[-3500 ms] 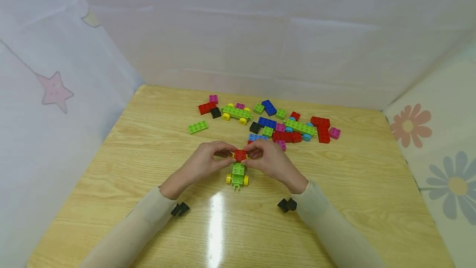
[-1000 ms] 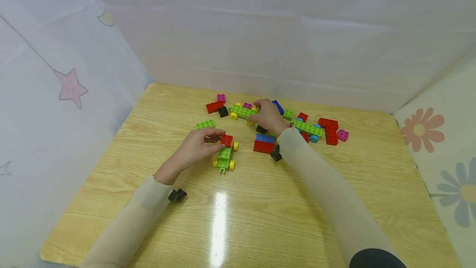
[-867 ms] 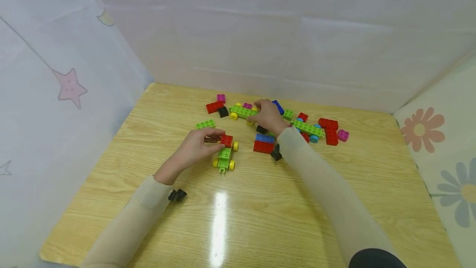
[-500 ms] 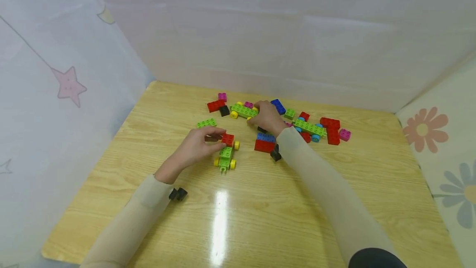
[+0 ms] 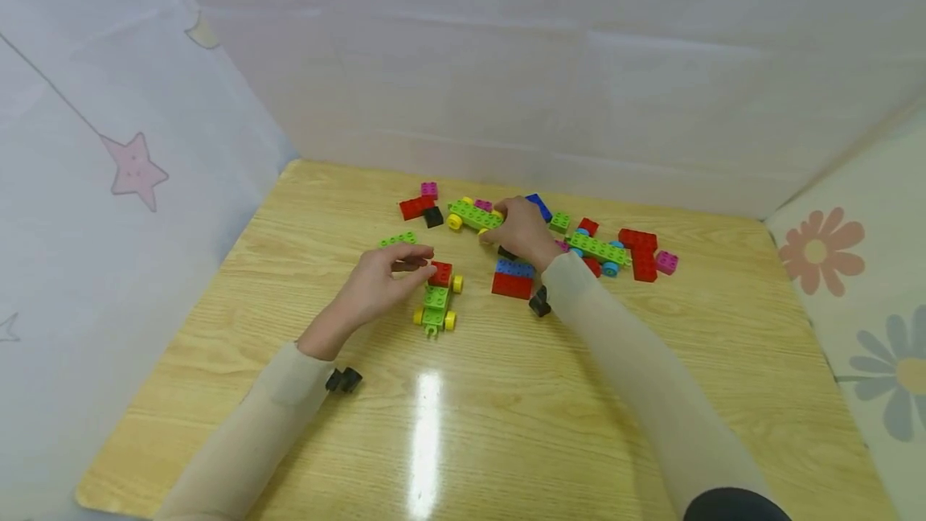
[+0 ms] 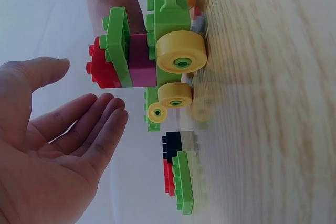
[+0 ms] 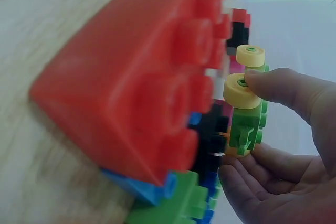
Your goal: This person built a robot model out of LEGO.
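Observation:
My left hand (image 5: pixel 372 284) is beside a toy car with yellow wheels and a green body (image 5: pixel 436 298). A red brick (image 5: pixel 440 273) tops the car. In the left wrist view the thumb and fingers of the left hand (image 6: pixel 58 145) are spread and apart from the car; a pink brick (image 6: pixel 142 59) shows beneath its green upper brick (image 6: pixel 118 45). Farther back, my right hand (image 5: pixel 522 227) grips one end of a green wheeled base (image 5: pixel 470 214). In the right wrist view its thumb presses a yellow wheel (image 7: pixel 240 93), with fingers at the opposite side.
A red brick (image 5: pixel 512 288) with a light-blue brick (image 5: pixel 515 268) stands below my right hand. To the right are a blue-wheeled green base (image 5: pixel 596 248) and red bricks (image 5: pixel 642 256). At back left lie a green brick (image 5: pixel 398 239) and a black brick (image 5: pixel 432 217).
Both hands were at the car's red brick; the right hand then went back to the green wheeled base. Lately the left hand has drawn slightly away from the red brick.

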Tool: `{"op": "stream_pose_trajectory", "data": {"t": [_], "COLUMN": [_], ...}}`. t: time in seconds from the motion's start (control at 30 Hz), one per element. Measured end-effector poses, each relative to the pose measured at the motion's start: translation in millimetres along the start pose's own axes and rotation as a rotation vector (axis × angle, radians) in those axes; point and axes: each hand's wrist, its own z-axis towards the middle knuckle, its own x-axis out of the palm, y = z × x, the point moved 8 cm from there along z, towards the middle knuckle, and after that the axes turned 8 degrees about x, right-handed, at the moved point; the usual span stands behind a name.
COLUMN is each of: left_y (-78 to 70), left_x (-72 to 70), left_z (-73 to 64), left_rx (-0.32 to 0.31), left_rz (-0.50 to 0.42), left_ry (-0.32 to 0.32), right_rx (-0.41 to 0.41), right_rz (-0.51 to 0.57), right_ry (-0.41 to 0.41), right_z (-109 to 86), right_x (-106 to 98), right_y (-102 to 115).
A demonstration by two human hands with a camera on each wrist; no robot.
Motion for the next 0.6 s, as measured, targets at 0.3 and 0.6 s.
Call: {"op": "stream_pose_trajectory", "data": {"t": [0.3, 0.6], "left_y": [-16.3, -83.5], "left_x": [-12.5, 2.6], "left_z": [0.0, -16.7], "left_rx": [0.121, 0.417], "left_rz": [0.078, 0.206], "left_ry": [-0.117, -0.222], "right_rx": [-0.075, -0.075], "right_rz": [-0.02, -0.042], "right_ry": [-0.041, -0.035], "right_z": [-23.6, -70.7], "right_x": [-21, -37], "right_y": [10, 2]}}
